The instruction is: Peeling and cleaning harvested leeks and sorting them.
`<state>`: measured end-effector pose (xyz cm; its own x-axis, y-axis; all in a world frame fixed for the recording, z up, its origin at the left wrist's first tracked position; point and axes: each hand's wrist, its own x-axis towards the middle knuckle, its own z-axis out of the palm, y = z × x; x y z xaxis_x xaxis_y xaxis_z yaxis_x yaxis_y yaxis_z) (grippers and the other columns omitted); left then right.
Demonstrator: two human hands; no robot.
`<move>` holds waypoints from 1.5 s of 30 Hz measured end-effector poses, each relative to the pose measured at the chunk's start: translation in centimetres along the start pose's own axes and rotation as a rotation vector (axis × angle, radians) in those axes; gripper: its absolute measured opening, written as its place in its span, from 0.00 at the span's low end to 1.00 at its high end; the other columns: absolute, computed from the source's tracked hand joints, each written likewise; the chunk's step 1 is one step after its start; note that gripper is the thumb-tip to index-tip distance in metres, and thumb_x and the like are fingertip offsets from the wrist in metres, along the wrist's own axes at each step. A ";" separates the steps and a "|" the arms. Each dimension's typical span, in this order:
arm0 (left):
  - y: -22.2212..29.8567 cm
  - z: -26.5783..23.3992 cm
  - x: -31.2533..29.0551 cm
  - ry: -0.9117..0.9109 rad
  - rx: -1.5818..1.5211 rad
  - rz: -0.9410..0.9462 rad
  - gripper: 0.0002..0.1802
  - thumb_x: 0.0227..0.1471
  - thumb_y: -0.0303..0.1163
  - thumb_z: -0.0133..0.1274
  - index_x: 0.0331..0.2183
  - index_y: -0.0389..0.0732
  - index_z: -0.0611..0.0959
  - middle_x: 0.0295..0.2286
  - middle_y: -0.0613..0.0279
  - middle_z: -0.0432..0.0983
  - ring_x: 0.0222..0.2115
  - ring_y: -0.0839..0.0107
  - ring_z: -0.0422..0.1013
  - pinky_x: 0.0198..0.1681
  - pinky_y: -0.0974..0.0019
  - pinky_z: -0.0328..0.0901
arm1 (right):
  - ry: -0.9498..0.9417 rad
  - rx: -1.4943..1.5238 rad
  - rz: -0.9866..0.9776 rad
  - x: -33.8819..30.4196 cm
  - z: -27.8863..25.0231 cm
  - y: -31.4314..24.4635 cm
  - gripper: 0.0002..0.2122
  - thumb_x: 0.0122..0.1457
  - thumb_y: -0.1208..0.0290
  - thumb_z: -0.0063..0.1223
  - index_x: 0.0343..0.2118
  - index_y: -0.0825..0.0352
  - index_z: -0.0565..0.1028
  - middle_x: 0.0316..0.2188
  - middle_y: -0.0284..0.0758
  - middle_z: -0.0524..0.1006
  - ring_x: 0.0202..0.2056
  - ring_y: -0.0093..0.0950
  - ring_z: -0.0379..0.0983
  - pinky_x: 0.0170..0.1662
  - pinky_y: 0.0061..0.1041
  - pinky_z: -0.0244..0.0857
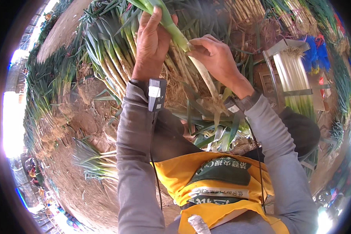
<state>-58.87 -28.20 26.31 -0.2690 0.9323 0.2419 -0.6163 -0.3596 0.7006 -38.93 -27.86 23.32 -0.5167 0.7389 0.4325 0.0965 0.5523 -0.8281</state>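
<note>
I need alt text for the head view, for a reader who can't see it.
A person's left hand holds a long green-and-white leek-like stalk while the right hand pinches it lower down. Rooted bundles lie beyond; at right, pale stalks sit in a metal frame.

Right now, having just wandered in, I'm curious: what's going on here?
A person is handling one long green onion with both bare hands. The left hand holds its leafy part, while the right hand pinches it lower down, near where green turns white; its roots are still on. Beyond lies a pile of rooted green onions. To the right, a bundle of white-stalked ones sits in a metal rack.
</note>
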 end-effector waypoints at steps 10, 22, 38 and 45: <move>-1.6 1.7 0.2 -0.037 0.004 0.017 0.12 0.62 0.31 0.56 0.47 0.48 0.77 0.41 0.73 0.75 0.43 0.75 0.71 0.54 0.54 0.67 | -0.010 -0.004 0.210 0.1 -1.5 0.7 0.07 0.59 0.72 0.63 0.36 0.71 0.79 0.30 0.31 0.76 0.31 0.20 0.75 0.35 0.22 0.68; -1.5 2.2 -0.1 0.034 0.101 0.080 0.23 0.59 0.25 0.58 0.52 0.45 0.67 0.43 0.64 0.74 0.43 0.69 0.73 0.52 0.49 0.70 | 0.108 -0.269 -0.199 -1.9 -0.1 0.7 0.07 0.54 0.74 0.61 0.33 0.68 0.75 0.30 0.38 0.76 0.29 0.42 0.75 0.31 0.35 0.68; -1.8 1.1 0.1 0.174 0.085 0.139 0.30 0.56 0.22 0.59 0.54 0.44 0.61 0.46 0.54 0.71 0.43 0.62 0.73 0.54 0.44 0.70 | -0.241 -0.455 -0.405 -2.9 0.3 0.1 0.06 0.55 0.76 0.60 0.33 0.67 0.74 0.33 0.39 0.74 0.27 0.38 0.77 0.28 0.33 0.72; 0.4 -1.4 1.2 0.314 0.013 0.200 0.19 0.61 0.31 0.57 0.51 0.48 0.68 0.43 0.60 0.72 0.39 0.58 0.73 0.46 0.50 0.71 | -0.212 0.449 0.219 -2.6 -3.4 -3.2 0.05 0.66 0.71 0.55 0.39 0.65 0.73 0.41 0.33 0.78 0.39 0.25 0.81 0.35 0.22 0.75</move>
<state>-60.48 -27.28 25.99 -0.5986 0.7852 0.1585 -0.5195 -0.5312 0.6693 -35.03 -30.21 26.07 -0.6901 0.6985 0.1895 -0.1275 0.1403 -0.9819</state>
